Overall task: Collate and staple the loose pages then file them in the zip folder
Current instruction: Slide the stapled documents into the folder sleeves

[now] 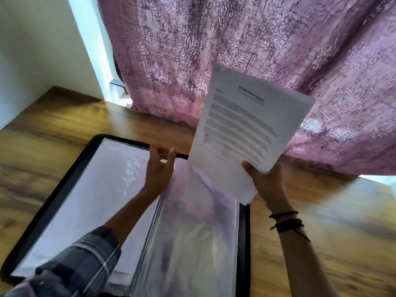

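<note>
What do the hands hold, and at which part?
The right hand grips the pages at their lower corner. The left hand is at the top edge of the clear sleeve; blur hides any hold.

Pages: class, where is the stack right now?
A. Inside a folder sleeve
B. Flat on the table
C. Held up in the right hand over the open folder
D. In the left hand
C: the right hand grips the pages by their lower corner, lifted over the open folder, while the left hand reaches to the folder's far edge.
</note>
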`<state>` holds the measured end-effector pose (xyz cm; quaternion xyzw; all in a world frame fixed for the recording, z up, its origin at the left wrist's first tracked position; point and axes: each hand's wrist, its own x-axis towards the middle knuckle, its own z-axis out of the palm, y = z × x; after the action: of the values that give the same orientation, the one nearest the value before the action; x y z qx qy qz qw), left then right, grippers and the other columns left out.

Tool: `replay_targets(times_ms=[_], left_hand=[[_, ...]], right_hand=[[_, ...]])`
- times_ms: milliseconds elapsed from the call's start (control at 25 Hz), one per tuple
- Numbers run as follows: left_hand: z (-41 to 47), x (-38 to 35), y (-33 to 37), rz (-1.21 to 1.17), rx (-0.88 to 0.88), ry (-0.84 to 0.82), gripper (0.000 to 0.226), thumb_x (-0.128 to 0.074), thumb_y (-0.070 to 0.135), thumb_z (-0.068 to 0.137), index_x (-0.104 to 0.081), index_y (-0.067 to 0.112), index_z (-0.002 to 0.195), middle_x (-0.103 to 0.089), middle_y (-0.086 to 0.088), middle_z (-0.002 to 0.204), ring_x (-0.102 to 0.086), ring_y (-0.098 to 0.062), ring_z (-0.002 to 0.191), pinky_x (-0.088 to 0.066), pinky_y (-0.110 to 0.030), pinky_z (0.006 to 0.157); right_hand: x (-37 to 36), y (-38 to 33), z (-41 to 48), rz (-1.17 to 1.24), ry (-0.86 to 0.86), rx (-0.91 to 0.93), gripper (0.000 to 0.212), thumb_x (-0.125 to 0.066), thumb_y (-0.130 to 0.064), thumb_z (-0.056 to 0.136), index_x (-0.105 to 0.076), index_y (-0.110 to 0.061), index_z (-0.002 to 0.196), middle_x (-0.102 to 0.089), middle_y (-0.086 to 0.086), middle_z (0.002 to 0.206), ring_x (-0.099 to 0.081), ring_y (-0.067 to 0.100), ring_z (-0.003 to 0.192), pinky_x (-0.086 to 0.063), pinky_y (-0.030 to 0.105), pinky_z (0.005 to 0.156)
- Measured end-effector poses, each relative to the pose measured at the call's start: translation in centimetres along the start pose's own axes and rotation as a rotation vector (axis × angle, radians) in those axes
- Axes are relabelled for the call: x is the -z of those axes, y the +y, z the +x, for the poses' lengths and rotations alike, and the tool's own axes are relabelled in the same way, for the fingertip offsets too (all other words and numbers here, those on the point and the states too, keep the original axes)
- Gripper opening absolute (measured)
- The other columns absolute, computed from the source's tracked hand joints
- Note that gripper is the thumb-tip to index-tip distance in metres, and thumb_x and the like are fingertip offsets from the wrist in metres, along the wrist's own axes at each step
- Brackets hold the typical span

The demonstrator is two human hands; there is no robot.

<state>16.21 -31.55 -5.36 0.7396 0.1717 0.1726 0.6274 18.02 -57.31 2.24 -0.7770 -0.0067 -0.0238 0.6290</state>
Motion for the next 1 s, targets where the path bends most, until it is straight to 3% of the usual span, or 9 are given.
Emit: replay_targets(times_ms=[80, 160, 200, 280, 360, 480, 600, 800, 1000], left_hand=[[0.7, -0.6, -1.4, 0.239, -0.187, -0.093, 0.013, -0.063, 0.020, 0.092, -0.057, 0.013, 0.101, -0.064, 0.003, 0.093, -0.061, -0.019, 0.087, -0.047, -0.026, 0.072], [0.9, -1.3, -2.7, 0.590, -0.483, -0.236, 0.020, -0.060, 0.025, 0.093, -0.063, 0.013, 0.110, -0.065, -0.005, 0.113, -0.059, -0.025, 0.105, -0.046, -0.030, 0.083], [1.0, -1.6, -3.2, 0.751, -0.615, -0.289, 0.026, -0.056, 0.028, 0.094, -0.062, 0.014, 0.115, -0.062, -0.007, 0.122, -0.055, -0.027, 0.112, -0.046, -0.034, 0.088], [1.0, -2.4, -3.9, 0.919, -0.690, -0.341, 0.029, -0.057, 0.029, 0.092, -0.062, 0.013, 0.116, -0.058, -0.008, 0.126, -0.053, -0.030, 0.115, -0.047, -0.040, 0.089], [0.8, -3.1, -4.2, 0.940, -0.687, -0.343, 0.019, -0.065, 0.023, 0.085, -0.067, 0.013, 0.102, -0.062, -0.009, 0.116, -0.058, -0.032, 0.106, -0.049, -0.042, 0.082], [0.4, -3.1, -4.3, 0.915, -0.739, -0.327, 0.006, -0.063, 0.016, 0.082, -0.068, 0.014, 0.082, -0.064, -0.007, 0.104, -0.061, -0.028, 0.098, -0.048, -0.040, 0.080], [0.1, -2.6, -4.1, 0.860, -0.790, -0.312, 0.007, -0.065, 0.006, 0.084, -0.067, 0.008, 0.091, -0.066, -0.010, 0.102, -0.060, -0.027, 0.098, -0.048, -0.039, 0.087], [0.4, -2.0, -3.2, 0.735, -0.750, -0.393, 0.008, -0.048, 0.012, 0.098, -0.055, 0.011, 0.102, -0.062, -0.008, 0.104, -0.055, -0.024, 0.097, -0.044, -0.032, 0.091], [0.6, -2.4, -2.3, 0.709, -0.732, -0.435, 0.010, -0.046, 0.010, 0.095, -0.056, 0.010, 0.098, -0.063, -0.010, 0.094, -0.059, -0.027, 0.087, -0.045, -0.033, 0.082]], right_hand=[[-0.7, -1.0, 1.7, -0.014, 0.018, 0.092, 0.040, -0.072, 0.000, 0.085, -0.064, -0.031, 0.109, -0.069, -0.009, 0.110, -0.067, 0.005, 0.105, -0.055, 0.027, 0.091], [-1.6, -1.7, 3.1, -0.026, 0.021, 0.123, 0.036, -0.071, -0.002, 0.087, -0.064, -0.017, 0.119, -0.068, -0.009, 0.111, -0.065, -0.005, 0.103, -0.051, 0.013, 0.086], [-1.9, -1.8, 3.5, -0.030, 0.024, 0.128, 0.035, -0.072, -0.004, 0.087, -0.063, -0.012, 0.120, -0.069, -0.010, 0.110, -0.065, -0.007, 0.102, -0.050, 0.011, 0.085], [-2.9, -1.9, 4.4, -0.017, 0.018, 0.102, 0.029, -0.073, -0.007, 0.087, -0.065, -0.017, 0.113, -0.069, -0.016, 0.105, -0.066, -0.009, 0.098, -0.051, 0.012, 0.085], [-3.9, -2.0, 5.1, 0.018, 0.011, 0.058, 0.026, -0.074, -0.009, 0.086, -0.066, -0.025, 0.104, -0.070, -0.019, 0.100, -0.068, -0.005, 0.096, -0.053, 0.016, 0.084], [-5.2, -1.5, 5.9, 0.047, 0.015, 0.062, 0.024, -0.075, -0.008, 0.085, -0.067, -0.019, 0.105, -0.072, -0.013, 0.099, -0.070, -0.001, 0.093, -0.055, 0.019, 0.081], [-6.5, -1.0, 6.4, 0.092, 0.018, 0.032, 0.028, -0.076, -0.007, 0.084, -0.066, -0.009, 0.110, -0.072, -0.004, 0.099, -0.070, -0.003, 0.086, -0.055, 0.017, 0.077], [-9.8, -0.5, 7.0, 0.215, -0.026, -0.056, 0.023, -0.076, -0.005, 0.083, -0.063, -0.023, 0.089, -0.071, -0.014, 0.087, -0.070, -0.002, 0.081, -0.057, 0.026, 0.080], [-11.3, 1.0, 8.1, 0.254, -0.070, -0.105, 0.023, -0.075, -0.009, 0.085, -0.067, -0.017, 0.104, -0.075, -0.001, 0.100, -0.072, 0.017, 0.097, -0.058, 0.045, 0.089]])
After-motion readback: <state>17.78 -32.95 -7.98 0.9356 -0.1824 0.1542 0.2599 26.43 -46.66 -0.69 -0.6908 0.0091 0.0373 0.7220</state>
